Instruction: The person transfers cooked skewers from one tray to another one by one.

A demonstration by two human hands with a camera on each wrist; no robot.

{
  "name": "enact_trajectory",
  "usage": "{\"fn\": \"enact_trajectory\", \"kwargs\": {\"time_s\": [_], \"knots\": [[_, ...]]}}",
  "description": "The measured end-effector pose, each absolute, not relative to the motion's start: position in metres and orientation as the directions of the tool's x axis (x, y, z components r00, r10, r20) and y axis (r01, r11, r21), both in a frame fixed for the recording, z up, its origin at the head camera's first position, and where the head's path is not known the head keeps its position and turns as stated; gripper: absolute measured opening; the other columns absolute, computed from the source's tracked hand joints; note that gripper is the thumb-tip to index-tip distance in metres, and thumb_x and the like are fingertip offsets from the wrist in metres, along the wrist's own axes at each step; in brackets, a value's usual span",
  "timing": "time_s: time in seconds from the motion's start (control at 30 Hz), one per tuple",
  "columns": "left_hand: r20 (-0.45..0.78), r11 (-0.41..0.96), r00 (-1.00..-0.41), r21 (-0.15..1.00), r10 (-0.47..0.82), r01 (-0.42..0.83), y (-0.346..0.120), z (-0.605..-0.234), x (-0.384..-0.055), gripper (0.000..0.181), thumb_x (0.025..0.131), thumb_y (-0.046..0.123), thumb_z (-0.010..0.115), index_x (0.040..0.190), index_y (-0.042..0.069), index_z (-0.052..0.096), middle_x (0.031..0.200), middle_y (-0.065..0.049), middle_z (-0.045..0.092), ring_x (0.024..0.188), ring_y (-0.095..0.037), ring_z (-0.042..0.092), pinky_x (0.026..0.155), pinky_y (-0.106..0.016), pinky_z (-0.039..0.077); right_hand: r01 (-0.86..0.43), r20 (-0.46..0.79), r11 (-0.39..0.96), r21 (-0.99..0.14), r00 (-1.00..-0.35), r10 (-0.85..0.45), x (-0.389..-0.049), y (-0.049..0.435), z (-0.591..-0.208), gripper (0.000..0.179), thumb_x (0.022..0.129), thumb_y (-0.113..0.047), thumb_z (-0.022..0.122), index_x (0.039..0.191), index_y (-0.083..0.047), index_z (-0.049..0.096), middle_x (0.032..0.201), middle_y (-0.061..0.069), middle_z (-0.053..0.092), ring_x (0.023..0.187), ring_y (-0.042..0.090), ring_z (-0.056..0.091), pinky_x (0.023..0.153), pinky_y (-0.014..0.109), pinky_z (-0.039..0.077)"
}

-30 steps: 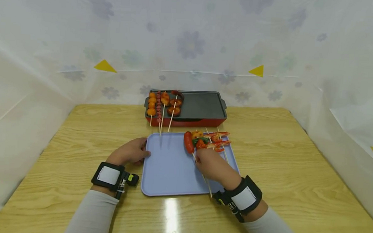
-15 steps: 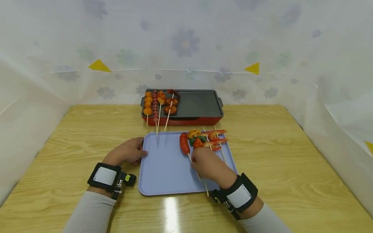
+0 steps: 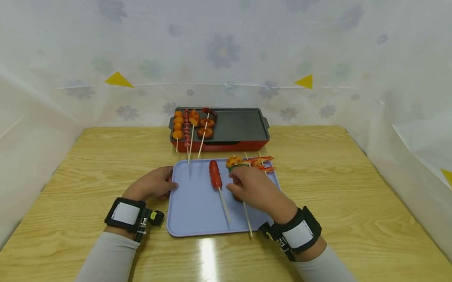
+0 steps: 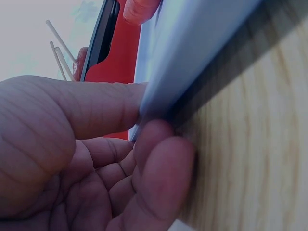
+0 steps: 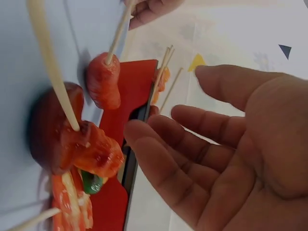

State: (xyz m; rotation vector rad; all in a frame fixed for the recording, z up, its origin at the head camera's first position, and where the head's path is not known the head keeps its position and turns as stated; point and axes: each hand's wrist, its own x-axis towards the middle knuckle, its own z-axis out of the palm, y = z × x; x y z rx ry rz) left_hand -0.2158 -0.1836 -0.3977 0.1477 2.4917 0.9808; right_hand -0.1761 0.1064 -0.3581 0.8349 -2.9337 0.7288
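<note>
My left hand (image 3: pixel 152 184) pinches the left edge of the blue-lilac tray (image 3: pixel 192 211); in the left wrist view its thumb (image 4: pixel 106 106) is at the rim, with fingertips at the underside. On the tray lies a sausage skewer (image 3: pixel 215 175), its stick pointing toward me. My right hand (image 3: pixel 256 188) is over the right half of the tray, holding nothing, thumb and fingers apart in the right wrist view. Beneath it lies a mixed skewer (image 5: pixel 98 151) with meat, a green piece and a dark brown round piece, partly hidden in the head view. Shrimp skewers (image 3: pixel 267 158) lie at the tray's right.
Behind the tray stands a red grill with a dark plate (image 3: pixel 238 127). Along its left side lie skewers of orange balls (image 3: pixel 178 126), thin pink pieces (image 3: pixel 186 128), a browned piece (image 3: pixel 194 117) and brown rounds (image 3: pixel 205 133), sticks overhanging the front. A patterned sheet hangs behind.
The sausage skewer has moved left on the tray and been let go. My right hand has since shifted back right over the mixed skewer. The left hand stays at the tray edge.
</note>
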Motion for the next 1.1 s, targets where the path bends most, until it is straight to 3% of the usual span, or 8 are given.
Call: {"fn": "enact_trajectory", "kwargs": {"time_s": [0.1, 0.17, 0.3, 0.4, 0.53, 0.7, 0.93, 1.1], "knots": [[-0.377, 0.736, -0.889, 0.673, 0.260, -0.070, -0.184, -0.398, -0.216, 0.042, 0.093, 0.014, 0.054, 0.131, 0.002, 0.041, 0.072, -0.010, 0.052, 0.061, -0.022, 0.055, 0.052, -0.031, 0.044, -0.529, 0.161, 0.735, -0.424, -0.843, -0.514, -0.176, 0.109, -0.354, 0.031, 0.089, -0.028, 0.063, 0.112, -0.008, 0.062, 0.101, 0.006, 0.065, 0.089, 0.017, 0.057, 0.074, 0.038, 0.051], [-0.378, 0.735, -0.888, 0.674, 0.261, -0.071, -0.184, -0.398, -0.216, 0.041, 0.093, 0.014, 0.053, 0.130, 0.001, 0.041, 0.073, -0.010, 0.051, 0.061, -0.021, 0.054, 0.052, -0.031, 0.044, -0.536, 0.170, 0.737, -0.412, -0.840, -0.515, -0.176, 0.111, -0.352, 0.038, 0.091, -0.031, 0.060, 0.122, -0.010, 0.058, 0.123, 0.011, 0.059, 0.109, 0.021, 0.053, 0.087, 0.043, 0.049], [-0.384, 0.738, -0.888, 0.670, 0.252, -0.080, -0.184, -0.398, -0.216, 0.039, 0.093, 0.014, 0.054, 0.128, 0.002, 0.042, 0.075, -0.011, 0.052, 0.061, -0.021, 0.054, 0.053, -0.031, 0.044, -0.515, 0.153, 0.792, -0.329, -0.856, -0.493, -0.176, 0.112, -0.350, 0.062, 0.093, -0.043, 0.054, 0.144, -0.013, 0.036, 0.152, 0.017, 0.025, 0.138, 0.029, 0.018, 0.106, 0.055, 0.030], [-0.387, 0.740, -0.887, 0.667, 0.251, -0.082, -0.183, -0.397, -0.215, 0.038, 0.093, 0.014, 0.054, 0.127, 0.002, 0.042, 0.076, -0.011, 0.052, 0.062, -0.021, 0.054, 0.054, -0.031, 0.045, -0.461, 0.127, 0.863, -0.206, -0.887, -0.444, -0.175, 0.112, -0.350, 0.079, 0.092, -0.054, 0.046, 0.151, -0.017, 0.009, 0.156, 0.016, -0.006, 0.138, 0.031, -0.014, 0.108, 0.064, 0.013], [-0.379, 0.739, -0.888, 0.670, 0.260, -0.070, -0.183, -0.396, -0.214, 0.037, 0.094, 0.013, 0.053, 0.126, 0.001, 0.043, 0.076, -0.011, 0.051, 0.061, -0.021, 0.053, 0.054, -0.031, 0.044, -0.401, 0.140, 0.913, -0.073, -0.910, -0.389, -0.173, 0.112, -0.354, 0.087, 0.091, -0.060, 0.042, 0.150, -0.020, -0.009, 0.152, 0.013, -0.027, 0.134, 0.032, -0.026, 0.106, 0.069, 0.006], [-0.367, 0.738, -0.890, 0.673, 0.269, -0.054, -0.183, -0.398, -0.215, 0.036, 0.093, 0.013, 0.054, 0.125, 0.000, 0.043, 0.075, -0.011, 0.051, 0.061, -0.021, 0.054, 0.053, -0.032, 0.044, -0.367, 0.161, 0.928, -0.060, -0.921, -0.354, -0.176, 0.120, -0.352, 0.086, 0.092, -0.062, 0.036, 0.149, -0.020, -0.013, 0.151, 0.012, -0.030, 0.134, 0.032, -0.027, 0.107, 0.068, 0.006], [-0.378, 0.755, -0.890, 0.653, 0.253, -0.062, -0.184, -0.399, -0.218, 0.038, 0.093, 0.015, 0.054, 0.126, 0.002, 0.043, 0.077, -0.011, 0.052, 0.062, -0.021, 0.055, 0.053, -0.031, 0.045, -0.265, 0.138, 0.939, -0.220, -0.961, -0.239, -0.191, 0.150, -0.348, 0.088, 0.092, -0.061, 0.039, 0.150, -0.012, -0.004, 0.154, 0.023, -0.013, 0.136, 0.038, -0.016, 0.106, 0.067, 0.012], [-0.375, 0.747, -0.891, 0.661, 0.257, -0.063, -0.184, -0.400, -0.218, 0.039, 0.093, 0.014, 0.054, 0.128, 0.002, 0.042, 0.075, -0.011, 0.051, 0.060, -0.021, 0.054, 0.053, -0.031, 0.044, -0.166, 0.005, 0.921, -0.352, -0.985, -0.175, -0.202, 0.179, -0.346, 0.085, 0.094, -0.051, 0.045, 0.149, -0.003, 0.002, 0.152, 0.030, -0.004, 0.136, 0.046, -0.004, 0.106, 0.065, 0.019]]}}
